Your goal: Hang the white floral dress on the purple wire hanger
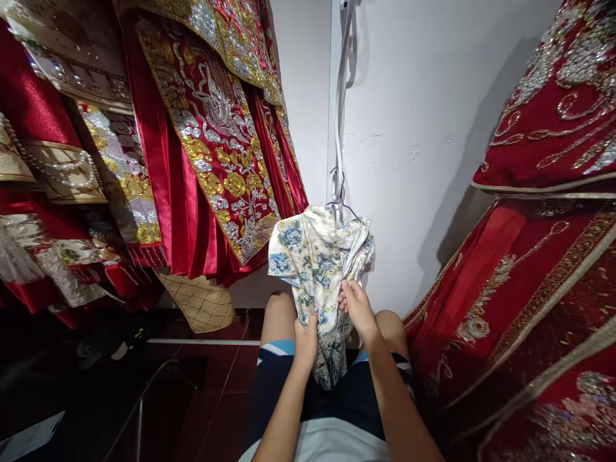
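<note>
A cream short-sleeved garment with blue floral print (323, 256) hangs in front of me on a thin dark wire hanger (342, 200). Its front is partly undone at the right, and the pale inside shows along the opening. My left hand (307, 337) is closed on the cloth lower down, thumb on top, its other fingers hidden. Higher and to the right, my right hand (355, 307) pinches the edge of the opening between thumb and fingers. The garment's lower end drops between my knees.
Red garments with gold and silver embroidery (216, 141) hang on the left. At the right stands more beaded red clothing (524, 269). Behind the hanger, a white strap (338, 128) runs down the pale wall (409, 96). Dark tiles (212, 385) cover the floor.
</note>
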A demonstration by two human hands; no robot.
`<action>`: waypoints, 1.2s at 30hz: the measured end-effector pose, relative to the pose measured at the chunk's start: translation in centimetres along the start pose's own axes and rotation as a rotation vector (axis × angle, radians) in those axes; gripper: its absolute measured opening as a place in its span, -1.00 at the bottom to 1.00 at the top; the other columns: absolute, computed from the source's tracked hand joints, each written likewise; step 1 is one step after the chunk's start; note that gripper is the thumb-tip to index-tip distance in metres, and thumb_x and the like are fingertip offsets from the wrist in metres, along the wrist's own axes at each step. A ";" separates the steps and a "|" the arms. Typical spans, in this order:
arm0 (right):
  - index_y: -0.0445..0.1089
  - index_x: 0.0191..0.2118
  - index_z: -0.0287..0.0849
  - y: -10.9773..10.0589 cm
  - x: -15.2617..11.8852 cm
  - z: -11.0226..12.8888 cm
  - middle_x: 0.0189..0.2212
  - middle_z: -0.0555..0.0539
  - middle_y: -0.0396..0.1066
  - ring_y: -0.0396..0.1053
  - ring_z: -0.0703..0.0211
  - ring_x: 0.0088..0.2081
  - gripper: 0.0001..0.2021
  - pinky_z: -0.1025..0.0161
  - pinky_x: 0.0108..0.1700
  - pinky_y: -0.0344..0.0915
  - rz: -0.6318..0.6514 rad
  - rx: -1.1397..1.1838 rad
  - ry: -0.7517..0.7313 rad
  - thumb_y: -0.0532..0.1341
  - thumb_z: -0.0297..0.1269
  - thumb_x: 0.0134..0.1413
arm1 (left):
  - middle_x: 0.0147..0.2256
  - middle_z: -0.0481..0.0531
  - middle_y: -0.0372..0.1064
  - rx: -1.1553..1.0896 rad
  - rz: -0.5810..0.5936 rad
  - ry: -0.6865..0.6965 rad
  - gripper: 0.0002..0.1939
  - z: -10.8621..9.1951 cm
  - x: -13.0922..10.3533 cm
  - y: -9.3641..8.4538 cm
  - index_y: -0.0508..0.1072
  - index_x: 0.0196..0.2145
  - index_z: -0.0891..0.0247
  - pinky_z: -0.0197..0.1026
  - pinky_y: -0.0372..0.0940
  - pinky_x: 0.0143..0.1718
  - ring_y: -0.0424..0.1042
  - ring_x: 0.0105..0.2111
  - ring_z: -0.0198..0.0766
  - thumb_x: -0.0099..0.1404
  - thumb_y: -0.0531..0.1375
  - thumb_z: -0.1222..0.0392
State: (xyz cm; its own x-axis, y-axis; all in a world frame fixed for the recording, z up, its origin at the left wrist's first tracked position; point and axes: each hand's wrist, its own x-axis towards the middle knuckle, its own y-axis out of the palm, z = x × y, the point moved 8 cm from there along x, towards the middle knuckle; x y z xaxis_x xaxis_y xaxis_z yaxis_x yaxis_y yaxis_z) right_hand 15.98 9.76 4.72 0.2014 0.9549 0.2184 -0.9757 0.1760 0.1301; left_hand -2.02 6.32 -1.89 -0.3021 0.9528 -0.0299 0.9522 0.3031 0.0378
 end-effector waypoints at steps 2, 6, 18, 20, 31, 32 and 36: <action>0.27 -0.46 -0.08 -0.2 0.1 0.7 -0.59 0.07 0.26 0.17 0.24 -0.58 -0.57 0.26 -0.51 0.13 0.012 0.026 0.013 0.22 0.20 0.07 | 0.09 0.27 0.42 0.000 -0.014 -0.045 -0.41 0.2 -0.3 0.1 0.39 0.13 0.23 -0.01 0.29 0.12 0.24 0.25 0.22 0.18 0.25 -0.05; 0.26 -0.51 -0.08 -1.0 -0.3 1.4 -0.61 0.08 0.22 0.09 0.27 -0.60 -0.63 0.26 -0.54 0.06 -0.032 0.071 0.019 0.25 0.10 0.05 | 0.15 0.22 0.37 -0.026 0.008 0.038 -0.44 -0.4 -0.5 0.8 0.37 0.14 0.19 -0.05 0.29 0.15 0.24 0.26 0.15 0.21 0.23 -0.03; 0.33 -0.60 -0.15 -0.4 -2.0 3.1 -0.73 0.06 0.27 0.06 0.35 -0.68 -0.74 0.32 -0.59 -0.05 0.074 0.089 0.086 0.29 -0.10 -0.10 | 0.04 0.17 0.27 0.204 0.040 0.701 -0.63 -8.6 -2.2 4.4 0.31 0.00 0.15 0.00 0.15 0.18 0.26 0.13 -0.03 0.23 0.21 0.25; 0.34 -0.58 -0.15 -0.2 -1.9 3.4 -0.71 0.05 0.32 0.10 0.34 -0.68 -0.77 0.32 -0.59 0.00 0.112 0.076 0.074 0.30 -0.14 -0.11 | -0.13 0.09 0.34 0.184 0.110 0.679 -0.73 -9.3 -1.7 6.1 0.33 -0.10 0.16 -0.09 0.24 0.02 0.36 -0.06 -0.10 0.23 0.17 0.30; 0.38 -0.63 -0.19 -0.6 1.1 7.3 -0.74 0.03 0.31 0.14 0.35 -0.68 -0.79 0.36 -0.59 0.06 0.001 0.068 -0.001 0.33 -0.24 -0.13 | -0.52 -0.12 0.11 0.199 0.373 0.622 -0.80 -9.7 -1.6 8.9 0.14 -0.45 0.19 -0.30 0.04 -0.46 0.14 -0.51 -0.32 0.29 0.11 0.22; 0.39 -0.62 -0.20 -0.5 1.9 8.1 -0.75 0.04 0.31 0.13 0.36 -0.68 -0.81 0.36 -0.60 0.05 -0.008 0.078 -0.006 0.33 -0.26 -0.14 | -0.52 -0.13 0.08 0.225 0.380 0.619 -0.80 -9.7 -1.6 9.0 0.14 -0.44 0.19 -0.30 0.02 -0.47 0.12 -0.52 -0.33 0.29 0.11 0.21; 0.41 -0.59 -0.23 -0.4 5.9 11.5 -0.74 0.07 0.26 0.05 0.42 -0.70 -0.84 0.40 -0.67 -0.06 -0.051 0.162 -0.006 0.31 -0.30 -0.12 | -0.51 -0.11 0.10 0.300 0.380 0.657 -0.83 -9.9 -2.3 9.6 0.17 -0.43 0.20 -0.30 0.02 -0.44 0.15 -0.49 -0.32 0.29 0.10 0.24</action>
State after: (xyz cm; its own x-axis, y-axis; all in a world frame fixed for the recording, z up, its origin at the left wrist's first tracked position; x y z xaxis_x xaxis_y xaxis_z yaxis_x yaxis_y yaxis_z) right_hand 18.52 12.59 17.08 0.2516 0.9440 0.2134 -0.9377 0.1832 0.2953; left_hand 7.37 7.20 8.40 0.1678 0.8335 0.5264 0.9385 0.0285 -0.3442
